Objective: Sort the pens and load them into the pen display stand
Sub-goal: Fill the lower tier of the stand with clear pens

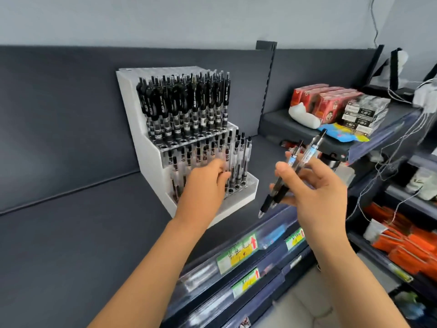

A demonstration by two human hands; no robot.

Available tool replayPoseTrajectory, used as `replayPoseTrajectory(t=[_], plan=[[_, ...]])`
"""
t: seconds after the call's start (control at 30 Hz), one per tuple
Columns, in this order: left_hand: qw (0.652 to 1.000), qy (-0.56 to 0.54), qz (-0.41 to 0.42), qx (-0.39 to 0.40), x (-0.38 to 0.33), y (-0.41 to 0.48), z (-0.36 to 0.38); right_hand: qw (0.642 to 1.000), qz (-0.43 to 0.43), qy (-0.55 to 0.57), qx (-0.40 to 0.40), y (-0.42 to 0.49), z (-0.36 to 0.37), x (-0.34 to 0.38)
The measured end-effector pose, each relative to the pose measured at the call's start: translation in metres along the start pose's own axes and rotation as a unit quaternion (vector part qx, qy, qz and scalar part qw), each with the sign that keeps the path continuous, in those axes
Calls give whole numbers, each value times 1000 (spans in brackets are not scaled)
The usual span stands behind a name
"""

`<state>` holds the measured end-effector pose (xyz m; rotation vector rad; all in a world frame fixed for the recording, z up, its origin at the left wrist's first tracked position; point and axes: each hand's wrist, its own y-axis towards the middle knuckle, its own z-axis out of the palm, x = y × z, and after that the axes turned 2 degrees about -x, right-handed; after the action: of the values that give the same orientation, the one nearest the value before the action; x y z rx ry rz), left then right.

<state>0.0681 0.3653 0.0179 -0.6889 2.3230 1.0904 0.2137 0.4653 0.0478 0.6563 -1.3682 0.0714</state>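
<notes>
A white stepped pen display stand [151, 157] stands on the dark shelf. Its upper tier is packed with black pens [184, 100]; the lower tier holds clear-bodied pens [238, 159]. My left hand [205, 183] reaches into the lower tier, its fingers curled among the clear pens; whether it grips one is hidden. To the right of the stand, my right hand [314, 185] holds two clear pens [293, 171] with black grips, tilted with their tips pointing down and to the left.
The dark shelf [71, 245] extends left of the stand. A raised shelf at the right carries red boxes [319, 98], grey boxes [364, 112] and a white pouch [302, 114]. Price labels [236, 254] line the front edge. Orange packs [406, 242] and cables lie lower right.
</notes>
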Motion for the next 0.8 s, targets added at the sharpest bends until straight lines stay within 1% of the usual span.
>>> replayPoseTrajectory(t=[0.13, 0.23, 0.27, 0.33, 0.43, 0.5, 0.53, 0.57, 0.6, 0.63, 0.67, 0.7, 0.73, 0.77, 0.8], plan=[[998, 50, -44, 7, -5, 7, 3, 1000, -1, 3, 27, 24, 5, -13], [993, 107, -53, 6, -12, 9, 0, 998, -36, -32, 43, 32, 12, -23], [989, 131, -68, 4, -16, 11, 3, 997, -47, -37, 58, 38, 13, -27], [982, 160, -100, 23, -21, 14, 6, 994, -67, -49, 72, 43, 16, -30], [959, 242, -136, 61, -30, 21, 12, 991, -79, -36, 101, 55, 19, -32], [942, 293, -144, 81, -36, 21, 9, 990, -80, -19, 116, 61, 19, -32], [934, 315, -144, 84, -37, 18, 7, 989, -79, -13, 125, 63, 20, -32], [933, 327, -136, 68, -39, 13, 3, 988, -75, -7, 136, 64, 20, -32], [940, 319, -116, 30, -43, 7, 0, 987, -64, 4, 146, 65, 20, -31], [956, 279, -90, -18, -47, 2, -3, 986, -46, 21, 156, 65, 21, -31], [975, 204, -74, -52, -52, -2, -7, 984, -27, 39, 169, 65, 22, -30], [989, 111, -68, -64, -57, -3, -9, 981, -13, 56, 183, 64, 24, -28], [996, 35, -71, -52, -61, -3, -11, 977, -3, 71, 201, 62, 26, -26], [996, -8, -76, -35, -63, -3, -11, 972, 6, 86, 218, 60, 28, -24], [996, -26, -81, -23, -63, -2, -12, 967, 14, 97, 234, 58, 29, -22]])
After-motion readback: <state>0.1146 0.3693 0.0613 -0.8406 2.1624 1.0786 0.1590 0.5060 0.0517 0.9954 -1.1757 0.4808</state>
